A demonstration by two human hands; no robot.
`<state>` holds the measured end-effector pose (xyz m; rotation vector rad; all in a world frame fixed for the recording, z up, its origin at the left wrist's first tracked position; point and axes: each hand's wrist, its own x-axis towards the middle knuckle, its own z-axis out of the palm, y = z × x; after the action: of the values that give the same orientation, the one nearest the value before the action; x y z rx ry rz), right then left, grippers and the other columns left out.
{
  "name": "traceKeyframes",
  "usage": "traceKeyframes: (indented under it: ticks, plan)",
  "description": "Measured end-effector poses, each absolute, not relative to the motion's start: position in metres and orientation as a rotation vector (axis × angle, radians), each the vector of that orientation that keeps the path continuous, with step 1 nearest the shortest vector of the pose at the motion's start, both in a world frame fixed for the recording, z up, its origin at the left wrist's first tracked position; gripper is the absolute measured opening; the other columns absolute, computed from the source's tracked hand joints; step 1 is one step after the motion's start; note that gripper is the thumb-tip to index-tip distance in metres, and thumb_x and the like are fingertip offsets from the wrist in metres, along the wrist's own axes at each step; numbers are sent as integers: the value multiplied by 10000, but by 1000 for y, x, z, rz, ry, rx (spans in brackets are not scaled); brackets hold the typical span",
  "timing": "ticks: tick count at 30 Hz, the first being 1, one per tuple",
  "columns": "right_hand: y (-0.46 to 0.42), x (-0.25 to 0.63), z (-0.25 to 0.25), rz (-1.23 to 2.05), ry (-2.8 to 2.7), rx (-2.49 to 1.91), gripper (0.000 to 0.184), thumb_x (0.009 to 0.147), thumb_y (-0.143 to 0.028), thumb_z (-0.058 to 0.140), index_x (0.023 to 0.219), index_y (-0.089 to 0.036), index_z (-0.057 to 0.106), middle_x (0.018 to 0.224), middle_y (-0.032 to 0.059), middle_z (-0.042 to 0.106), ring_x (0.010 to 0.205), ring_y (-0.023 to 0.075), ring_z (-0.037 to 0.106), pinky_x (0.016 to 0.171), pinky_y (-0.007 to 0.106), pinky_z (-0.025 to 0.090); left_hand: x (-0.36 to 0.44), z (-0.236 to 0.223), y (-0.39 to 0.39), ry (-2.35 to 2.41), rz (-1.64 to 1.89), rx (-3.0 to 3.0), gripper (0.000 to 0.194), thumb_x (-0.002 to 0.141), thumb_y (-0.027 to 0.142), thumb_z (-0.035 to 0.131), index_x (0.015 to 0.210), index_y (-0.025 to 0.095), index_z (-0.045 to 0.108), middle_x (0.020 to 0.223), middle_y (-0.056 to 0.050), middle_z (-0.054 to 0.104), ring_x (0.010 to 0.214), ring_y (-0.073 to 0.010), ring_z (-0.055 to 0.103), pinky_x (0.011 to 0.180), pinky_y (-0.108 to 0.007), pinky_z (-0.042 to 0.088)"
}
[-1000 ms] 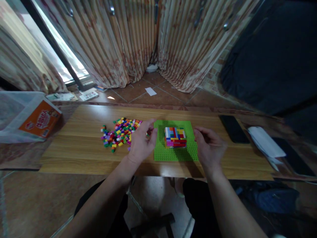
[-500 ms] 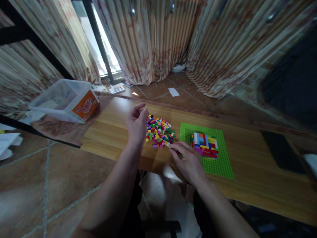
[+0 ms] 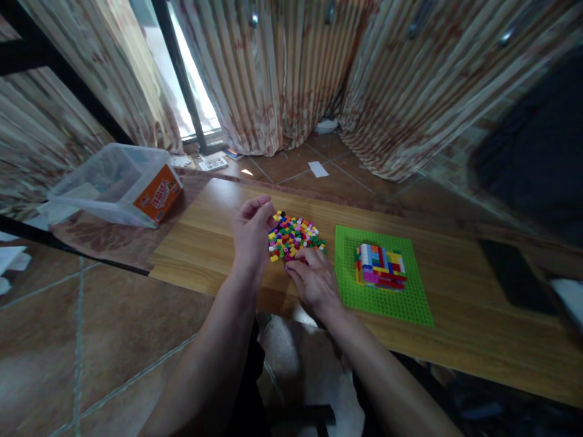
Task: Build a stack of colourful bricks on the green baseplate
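A heap of small, many-coloured toy building bricks lies on the wooden table. My left hand hovers at the heap's left side, fingers curled in towards the thumb; whatever they may hold is hidden. At the near edge of the heap, my right hand has its thumb and forefinger closed around a small purple brick. To the right, a layered block of joined bricks stands on a green studded baseplate, apart from both hands.
A clear plastic bin with an orange label stands beyond the table's left end. A dark flat object lies on the table at the right. Patterned curtains hang behind, and papers lie on the tiled floor.
My right hand has moved left, away from beside the baseplate to the near edge of the brick heap. My left hand stays in nearly the same place, still curled.
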<state>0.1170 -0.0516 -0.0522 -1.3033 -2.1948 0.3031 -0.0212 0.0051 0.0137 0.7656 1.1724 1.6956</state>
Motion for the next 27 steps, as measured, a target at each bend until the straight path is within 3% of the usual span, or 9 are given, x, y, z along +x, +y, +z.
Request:
traceKeyframes:
  ticks: [6, 10, 18, 27]
  plan:
    - [-59, 124, -34, 350, -2078, -1243, 190, 960, -235, 514, 949, -212, 702, 1012, 82, 676, 965, 226, 568, 875, 376, 470, -19, 15, 7, 1158, 1667, 745, 183, 647, 196, 714, 813, 159, 646, 641, 43, 567, 498, -46, 481, 489, -178, 394]
    - [-72, 167, -6, 418, -1773, -1327, 174, 963, -274, 523, 966, -217, 688, 953, 50, 705, 918, 187, 634, 830, 342, 502, -8, 11, 5, 1190, 1513, 826, 207, 626, 227, 750, 799, 149, 667, 659, 31, 611, 528, -61, 517, 514, -183, 415]
    - [-99, 286, -8, 397, -889, -1669, 284, 777, -437, 700, 857, -166, 730, 738, 34, 703, 636, 139, 599, 602, 274, 481, 49, -11, -11, 1122, 1078, 1406, 108, 752, 215, 649, 811, 152, 714, 722, -17, 684, 648, -132, 600, 606, -243, 467]
    - [-103, 280, -34, 702, -810, -1751, 450, 611, -579, 760, 763, -156, 740, 664, 51, 687, 572, 142, 561, 518, 267, 450, 75, -17, -22, 1158, 824, 1811, 145, 816, 167, 582, 855, 171, 722, 726, -26, 717, 657, -164, 653, 622, -272, 506]
